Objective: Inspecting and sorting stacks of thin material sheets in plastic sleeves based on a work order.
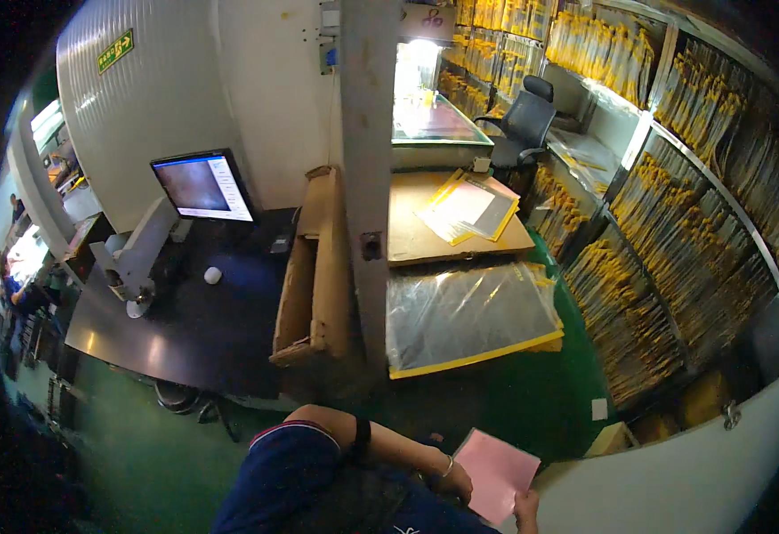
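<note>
A pink sheet of paper point(496, 472) is tilted in front of my body at the bottom of the head view. My right hand point(526, 509) grips its right edge, the thumb lying over the face of the sheet. At the lower left edge my left hand point(456, 483) is closed on the paper with curled fingers, partly hidden by my arm. A bracelet circles the left wrist, and a dark band sits higher on that arm. Any print on the sheet is too faint to make out.
Left is a dark table point(229, 311) with a monitor point(202, 185), a microscope-like stand point(136, 258) and a white mouse point(212, 275). Beside the pillar point(367, 178) stands an open cardboard box point(314, 276). Clear yellow-edged sleeves point(474, 311) lie ahead; packed racks point(665, 258) and a white panel point(674, 489) stand right.
</note>
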A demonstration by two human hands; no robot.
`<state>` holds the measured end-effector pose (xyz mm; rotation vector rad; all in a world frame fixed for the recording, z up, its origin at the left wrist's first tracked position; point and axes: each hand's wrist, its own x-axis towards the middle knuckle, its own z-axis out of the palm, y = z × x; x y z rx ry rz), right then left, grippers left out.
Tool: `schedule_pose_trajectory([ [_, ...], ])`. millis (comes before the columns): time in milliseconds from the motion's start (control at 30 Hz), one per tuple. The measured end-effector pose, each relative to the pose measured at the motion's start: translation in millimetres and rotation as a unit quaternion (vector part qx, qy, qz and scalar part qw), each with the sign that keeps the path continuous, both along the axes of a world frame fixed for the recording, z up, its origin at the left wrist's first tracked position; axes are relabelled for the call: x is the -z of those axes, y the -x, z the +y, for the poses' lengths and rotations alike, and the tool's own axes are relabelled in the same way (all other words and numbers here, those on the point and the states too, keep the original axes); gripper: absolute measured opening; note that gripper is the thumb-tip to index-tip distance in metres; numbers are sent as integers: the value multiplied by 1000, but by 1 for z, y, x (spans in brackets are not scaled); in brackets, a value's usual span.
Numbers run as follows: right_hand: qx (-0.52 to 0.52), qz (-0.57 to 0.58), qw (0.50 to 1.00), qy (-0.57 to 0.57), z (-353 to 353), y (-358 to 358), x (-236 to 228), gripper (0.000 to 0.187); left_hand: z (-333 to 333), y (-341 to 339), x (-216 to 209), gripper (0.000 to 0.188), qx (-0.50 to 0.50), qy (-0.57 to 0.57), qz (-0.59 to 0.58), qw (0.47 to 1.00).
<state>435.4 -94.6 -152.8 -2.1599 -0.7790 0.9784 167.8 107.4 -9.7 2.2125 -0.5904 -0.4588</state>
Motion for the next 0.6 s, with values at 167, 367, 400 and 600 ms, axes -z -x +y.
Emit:
schedule_pose_trajectory([
  [167, -5, -1, 996, -92, 48, -50, -49, 24, 48, -97, -14, 51, 24, -70, -19, 997],
  [367, 59, -137, 984, 96, 99, -97, -164, 29, 94, -171, -65, 49, 154, -40, -34, 987],
  [400, 18, -270, 958, 99, 73, -137, -118, 35, 94, -184, -67, 49, 173, -15, 8, 985],
  [600, -64, -203, 970, 119, 133, -169, -88, 38, 140, -196, -3, 53, -12, 72, -19, 997],
])
